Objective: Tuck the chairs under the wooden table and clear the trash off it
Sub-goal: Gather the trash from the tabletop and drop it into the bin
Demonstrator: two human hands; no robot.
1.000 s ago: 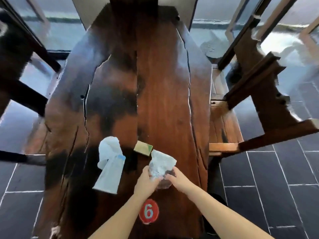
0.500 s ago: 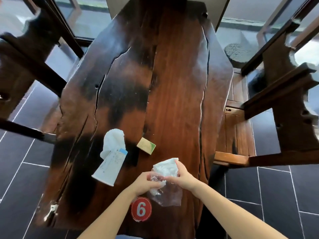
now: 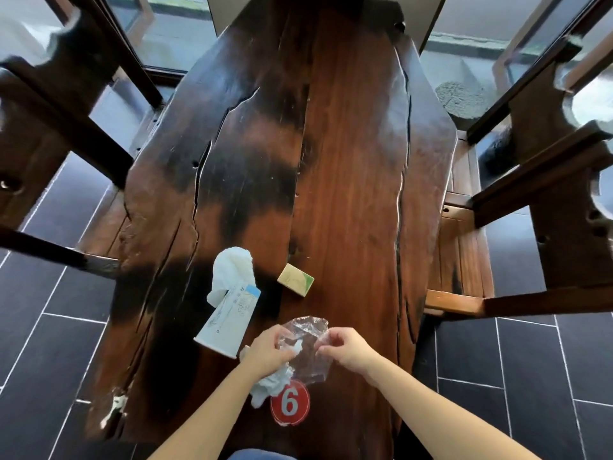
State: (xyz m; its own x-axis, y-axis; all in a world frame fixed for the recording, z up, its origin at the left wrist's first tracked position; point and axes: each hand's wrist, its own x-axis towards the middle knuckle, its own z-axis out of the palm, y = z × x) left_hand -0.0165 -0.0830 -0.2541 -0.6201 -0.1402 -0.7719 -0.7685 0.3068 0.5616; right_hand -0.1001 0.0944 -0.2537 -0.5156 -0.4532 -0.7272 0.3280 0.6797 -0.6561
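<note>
From the head camera, a long dark wooden table (image 3: 348, 161) with cracks along its grain runs away from the viewer over dark floor tiles (image 3: 49, 343). Both hands work at its near end. The left hand (image 3: 270, 348) pinches the left edge of a clear plastic bag (image 3: 308, 346) between thumb and fingers, and a crumpled white tissue (image 3: 268, 385) is bunched under its palm, hanging down toward the table. The right hand (image 3: 346, 348) pinches the bag's right edge with curled fingers, so the bag is held between the two hands just above the tabletop. Below the bag, a round red sticker (image 3: 289, 404) marked 6 lies flat on the wood. Left of the hands, a flattened paper cup (image 3: 230, 318) lies on its side, its rim end toward the viewer, with a second white tissue (image 3: 232, 270) touching its far end. A small green and tan box (image 3: 296, 279) lies just right of that tissue, apart from it. A chair (image 3: 544, 207) stands at the right side, its seat partly under the table edge, and another chair (image 3: 43, 134) stands at the left side.
</note>
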